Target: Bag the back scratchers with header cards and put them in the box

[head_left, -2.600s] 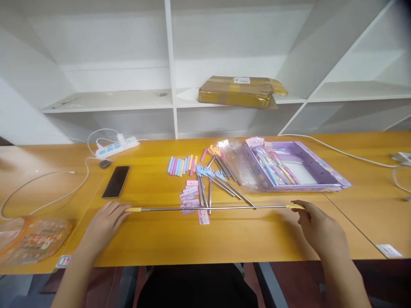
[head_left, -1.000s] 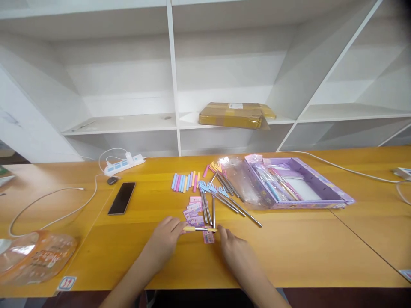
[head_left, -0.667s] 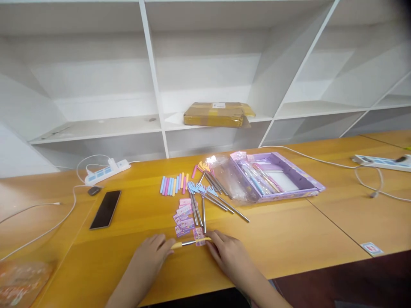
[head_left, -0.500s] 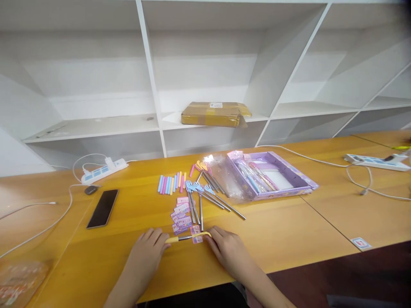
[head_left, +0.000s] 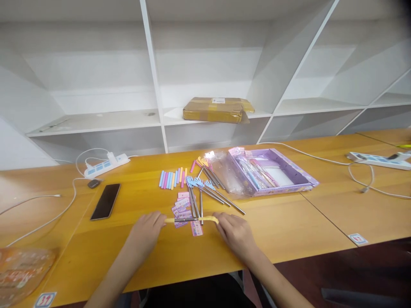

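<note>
Held level between my two hands is a yellow back scratcher with a metal rod. My left hand is closed on its yellow handle end, and my right hand grips the yellow head end. Just behind it lie metal-rod scratchers with blue claw heads, and farther back others with orange and pink heads. A row of coloured sleeves in blue, pink and yellow sits to the left of these. Small printed cards are spread under and behind the held scratcher.
A purple tray at the right holds bagged scratchers, with clear plastic beside it. On the left are a phone, a power strip and cables. A cardboard box rests on the shelf behind.
Both hands have moved slightly farther apart and away from the table's front edge. More of the scratcher's metal rod now shows between them.
</note>
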### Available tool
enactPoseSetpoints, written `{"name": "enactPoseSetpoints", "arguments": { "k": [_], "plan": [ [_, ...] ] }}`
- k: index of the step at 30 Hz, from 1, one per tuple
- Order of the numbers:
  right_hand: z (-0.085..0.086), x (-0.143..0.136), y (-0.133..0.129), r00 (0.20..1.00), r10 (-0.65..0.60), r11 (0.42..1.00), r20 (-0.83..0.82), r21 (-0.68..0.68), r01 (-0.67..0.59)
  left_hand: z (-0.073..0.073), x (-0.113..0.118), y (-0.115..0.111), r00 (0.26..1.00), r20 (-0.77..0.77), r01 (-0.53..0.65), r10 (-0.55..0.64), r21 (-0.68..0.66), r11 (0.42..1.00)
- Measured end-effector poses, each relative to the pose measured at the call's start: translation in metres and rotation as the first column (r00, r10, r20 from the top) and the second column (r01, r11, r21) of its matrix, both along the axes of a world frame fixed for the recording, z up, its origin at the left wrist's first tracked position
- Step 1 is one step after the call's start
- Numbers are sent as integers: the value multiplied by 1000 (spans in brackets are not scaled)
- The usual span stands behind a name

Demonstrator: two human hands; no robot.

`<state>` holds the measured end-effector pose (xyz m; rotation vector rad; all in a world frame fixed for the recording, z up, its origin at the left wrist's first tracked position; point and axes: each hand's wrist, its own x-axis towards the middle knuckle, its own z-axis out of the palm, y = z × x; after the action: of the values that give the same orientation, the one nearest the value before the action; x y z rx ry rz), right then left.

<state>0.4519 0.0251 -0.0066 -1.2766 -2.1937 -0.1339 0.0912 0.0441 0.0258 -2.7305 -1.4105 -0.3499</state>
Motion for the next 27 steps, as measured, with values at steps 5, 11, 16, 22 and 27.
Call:
{"name": "enactPoseSetpoints", "arguments": {
  "k": [5, 11, 16, 22, 27],
  "plan": [
    [-20, 133, 14, 883, -466, 884, -52, -43, 465, 18, -87, 24, 995, -70, -59, 70, 142, 988],
    [-48, 235, -17, 703, -702, 702, -114, -273, 657, -5, -146, 8, 997, 21, -73, 72, 65, 995],
    [-57, 215, -37, 705, -692, 680, -154, -468, 564, -25, -137, -9, 997, 39, -73, 70, 86, 994],
    [-63, 210, -35, 685, -718, 655, -125, -453, 605, -23, -128, -17, 995, 57, -85, 81, 71, 994],
    [-67, 208, -32, 695, -719, 624, -4, -444, 643, -25, -127, -21, 989, 114, -97, 97, -8, 995]
  ]
}}
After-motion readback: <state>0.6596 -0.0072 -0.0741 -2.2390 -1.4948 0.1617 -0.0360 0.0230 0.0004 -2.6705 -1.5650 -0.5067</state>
